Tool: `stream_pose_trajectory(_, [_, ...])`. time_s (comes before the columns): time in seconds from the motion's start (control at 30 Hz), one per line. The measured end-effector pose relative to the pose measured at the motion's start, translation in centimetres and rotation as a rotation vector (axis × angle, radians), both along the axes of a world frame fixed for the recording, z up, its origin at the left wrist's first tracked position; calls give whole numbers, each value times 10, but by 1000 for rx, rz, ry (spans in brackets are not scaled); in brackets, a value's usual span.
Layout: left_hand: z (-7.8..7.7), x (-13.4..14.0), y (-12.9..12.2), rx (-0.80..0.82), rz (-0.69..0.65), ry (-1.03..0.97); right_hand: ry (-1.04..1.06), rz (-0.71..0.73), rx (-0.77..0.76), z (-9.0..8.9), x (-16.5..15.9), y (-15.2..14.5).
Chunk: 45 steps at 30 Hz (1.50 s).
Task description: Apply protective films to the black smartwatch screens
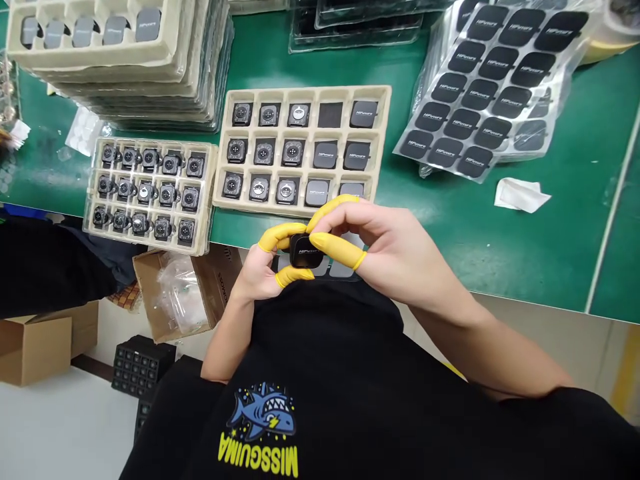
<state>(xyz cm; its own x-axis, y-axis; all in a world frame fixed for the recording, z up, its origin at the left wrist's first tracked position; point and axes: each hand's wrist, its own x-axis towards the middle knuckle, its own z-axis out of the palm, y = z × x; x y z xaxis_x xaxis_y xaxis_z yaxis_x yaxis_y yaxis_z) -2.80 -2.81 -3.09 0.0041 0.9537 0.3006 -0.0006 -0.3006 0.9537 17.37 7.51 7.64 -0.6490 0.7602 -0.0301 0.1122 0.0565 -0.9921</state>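
My left hand, yellow finger cots on its fingertips, grips a black square smartwatch body by its edges. White HiFuture lettering shows on the watch's upper face. At the watch's right corner, the thumb and forefinger of my right hand are closed in a pinch, also in yellow cots; the fingertips hide what exactly lies between them. Below the hands a sheet of dark grey films is partly visible. Just beyond, a beige tray holds watch bodies, some with sensor backs up and others with HiFuture faces up.
Left of it stands a second tray of watches under clear plastic. Stacked trays rise behind. Sheets of HiFuture films are piled at right, near a crumpled white paper. An open cardboard box sits below the table edge.
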Motion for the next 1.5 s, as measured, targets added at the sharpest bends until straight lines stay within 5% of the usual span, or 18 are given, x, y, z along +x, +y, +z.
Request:
stream_pose_trajectory(0.47, [-4,0,-1,-3,26,13,16,-23,104,-5,-1,-3])
stream_pose_trajectory(1.5, [4,-3,-2,-44,-19,-33,28,-17,75,-4,-3,-1])
